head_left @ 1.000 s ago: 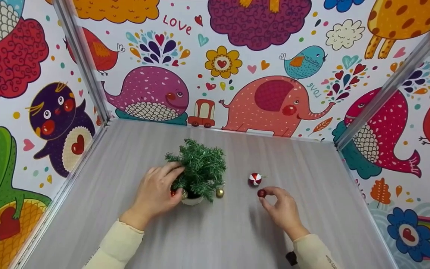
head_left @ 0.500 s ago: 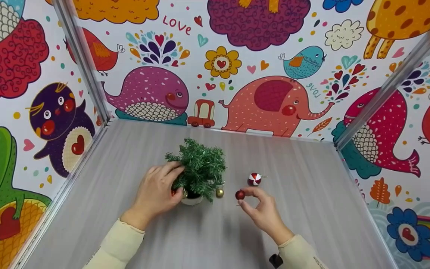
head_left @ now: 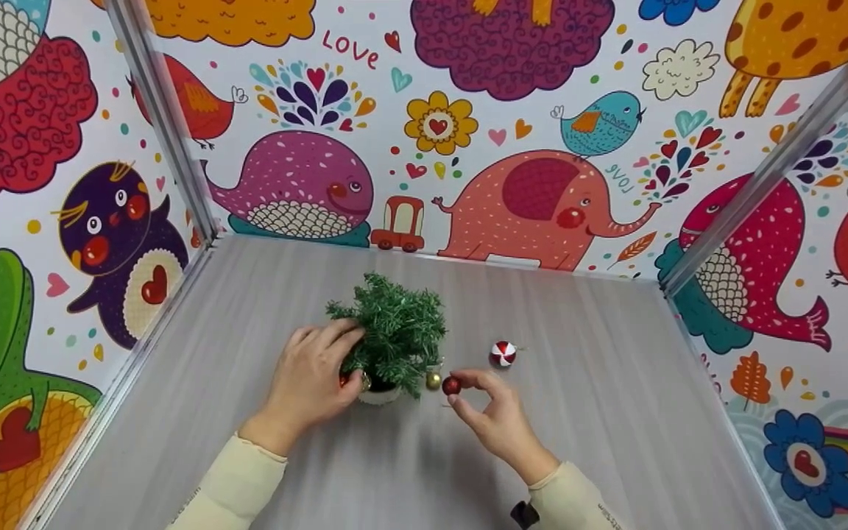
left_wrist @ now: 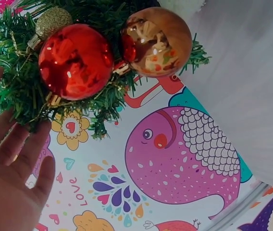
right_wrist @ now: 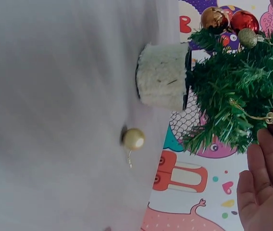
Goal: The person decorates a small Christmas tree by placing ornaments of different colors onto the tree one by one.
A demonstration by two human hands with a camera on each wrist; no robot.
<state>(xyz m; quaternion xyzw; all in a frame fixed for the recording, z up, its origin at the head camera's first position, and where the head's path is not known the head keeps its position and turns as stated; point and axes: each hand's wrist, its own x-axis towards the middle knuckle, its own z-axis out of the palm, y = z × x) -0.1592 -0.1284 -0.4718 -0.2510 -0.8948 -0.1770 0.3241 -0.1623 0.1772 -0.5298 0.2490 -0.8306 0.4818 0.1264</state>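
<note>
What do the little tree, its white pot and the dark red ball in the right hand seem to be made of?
Little tree: probably plastic, with thin, slightly shiny green needles.
White pot: matte and rough, perhaps fabric-wrapped, as its surface looks fuzzy.
Dark red ball: likely plastic with glitter, judging by its grainy sparkle.

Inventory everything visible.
Table: one, grey, below
Walls: three, multicoloured, bordering table
Posts: two, silver, wall corners
Pot: one, white, on table
Tree: one, green, in pot
Tree balls: three, red, copper, gold, on tree
Small ball: one, gold, on table
Patterned ball: one, red and white, on table
Pinched ball: one, dark red, in right hand
Sleeves: two, cream, in foreground
Item: one, black, at right sleeve
Right hand: one, pinching ball
Left hand: one, touching tree
</note>
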